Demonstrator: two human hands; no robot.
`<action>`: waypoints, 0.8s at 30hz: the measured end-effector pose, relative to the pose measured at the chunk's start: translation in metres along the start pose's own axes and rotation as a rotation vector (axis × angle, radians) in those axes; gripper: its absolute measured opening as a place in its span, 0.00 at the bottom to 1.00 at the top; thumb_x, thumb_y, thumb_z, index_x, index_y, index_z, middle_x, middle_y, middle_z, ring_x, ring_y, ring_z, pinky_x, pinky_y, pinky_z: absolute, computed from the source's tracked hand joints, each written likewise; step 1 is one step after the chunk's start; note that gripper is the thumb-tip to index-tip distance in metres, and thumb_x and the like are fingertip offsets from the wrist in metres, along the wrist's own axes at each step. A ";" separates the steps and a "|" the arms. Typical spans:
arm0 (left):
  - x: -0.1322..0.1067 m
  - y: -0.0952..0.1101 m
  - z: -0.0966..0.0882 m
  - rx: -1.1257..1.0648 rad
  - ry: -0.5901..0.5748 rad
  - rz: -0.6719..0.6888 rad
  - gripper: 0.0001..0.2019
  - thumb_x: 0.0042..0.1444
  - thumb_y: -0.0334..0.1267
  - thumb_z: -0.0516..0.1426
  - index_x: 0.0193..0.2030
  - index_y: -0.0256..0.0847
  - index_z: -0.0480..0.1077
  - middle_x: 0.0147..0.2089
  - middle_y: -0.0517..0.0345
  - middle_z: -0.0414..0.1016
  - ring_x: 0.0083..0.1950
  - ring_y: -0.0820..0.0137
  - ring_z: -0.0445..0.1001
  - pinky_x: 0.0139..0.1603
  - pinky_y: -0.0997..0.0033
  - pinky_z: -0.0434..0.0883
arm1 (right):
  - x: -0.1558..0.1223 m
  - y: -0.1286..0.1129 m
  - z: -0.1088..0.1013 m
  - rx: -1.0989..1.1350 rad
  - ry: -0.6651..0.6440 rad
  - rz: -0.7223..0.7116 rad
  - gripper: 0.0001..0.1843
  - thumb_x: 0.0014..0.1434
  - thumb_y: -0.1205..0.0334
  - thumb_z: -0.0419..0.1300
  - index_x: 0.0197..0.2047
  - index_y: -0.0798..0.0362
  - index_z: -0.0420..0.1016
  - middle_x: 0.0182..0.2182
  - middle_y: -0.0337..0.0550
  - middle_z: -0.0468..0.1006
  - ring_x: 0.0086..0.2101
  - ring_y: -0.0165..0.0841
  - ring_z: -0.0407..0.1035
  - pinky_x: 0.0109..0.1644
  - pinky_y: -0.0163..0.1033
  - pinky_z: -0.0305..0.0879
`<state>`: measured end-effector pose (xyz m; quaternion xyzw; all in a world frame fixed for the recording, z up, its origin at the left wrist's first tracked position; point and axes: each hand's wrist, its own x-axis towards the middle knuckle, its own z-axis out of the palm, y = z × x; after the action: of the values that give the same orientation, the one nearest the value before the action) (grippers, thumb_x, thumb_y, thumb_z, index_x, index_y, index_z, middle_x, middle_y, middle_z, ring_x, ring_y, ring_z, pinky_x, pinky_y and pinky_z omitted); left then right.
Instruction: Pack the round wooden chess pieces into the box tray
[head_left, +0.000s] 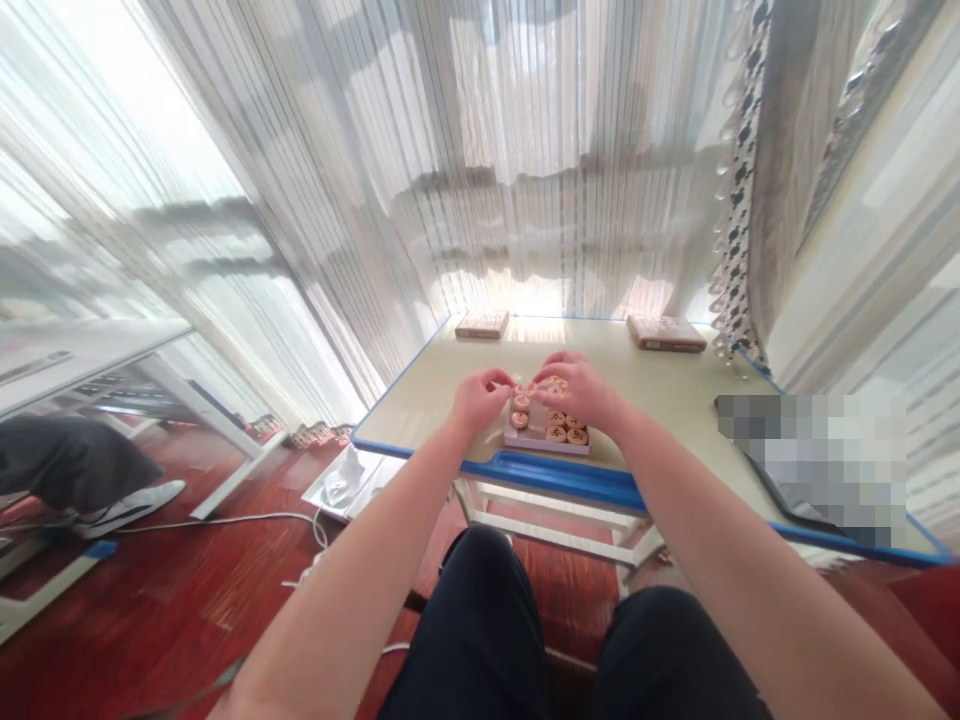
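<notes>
On the table just in front of me lies a shallow box [547,446] of round wooden Chinese chess pieces [556,434] with characters on top. Pieces stand along its left side and fill its right side, with a bare strip of the box floor between. My left hand [481,398] is at the box's far left corner, its thumb and fingers closed on a Chinese chess piece [519,390]. My right hand [577,390] arches over the far right part, fingers bent together and tips near the same corner. What its fingertips hold is hidden.
Two flat boxes, a left one [482,324] and a right one [666,333], lie at the table's [420,410] far edge before sheer curtains [525,230]. A dark-edged, blurred-out object [814,470] rests at right. At left are a white desk [90,360], a person's leg [67,465] and a cable.
</notes>
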<state>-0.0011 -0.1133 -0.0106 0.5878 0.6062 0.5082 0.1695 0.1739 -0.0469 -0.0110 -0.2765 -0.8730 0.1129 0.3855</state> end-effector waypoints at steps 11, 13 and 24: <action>-0.022 -0.003 -0.009 -0.091 0.011 -0.168 0.11 0.41 0.33 0.53 0.29 0.37 0.76 0.23 0.61 0.71 0.27 0.73 0.65 0.32 0.73 0.64 | -0.008 -0.018 0.007 -0.111 -0.171 -0.165 0.09 0.49 0.56 0.64 0.32 0.50 0.81 0.37 0.47 0.73 0.38 0.37 0.67 0.52 0.46 0.60; -0.023 -0.002 -0.009 -0.067 -0.012 -0.152 0.11 0.41 0.32 0.53 0.28 0.37 0.76 0.23 0.61 0.71 0.29 0.72 0.66 0.34 0.72 0.65 | -0.008 -0.020 0.007 -0.114 -0.174 -0.168 0.09 0.49 0.56 0.65 0.32 0.51 0.81 0.37 0.47 0.73 0.37 0.37 0.67 0.52 0.45 0.61; -0.023 0.000 -0.010 0.114 -0.132 0.044 0.10 0.43 0.29 0.54 0.23 0.40 0.78 0.28 0.59 0.73 0.35 0.70 0.71 0.43 0.73 0.67 | -0.008 -0.021 0.005 -0.098 -0.197 -0.175 0.08 0.50 0.55 0.64 0.30 0.49 0.81 0.33 0.45 0.73 0.34 0.35 0.66 0.44 0.41 0.63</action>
<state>-0.0035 -0.1382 -0.0155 0.6419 0.6086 0.4365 0.1640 0.1669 -0.0687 -0.0107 -0.2055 -0.9319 0.0626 0.2922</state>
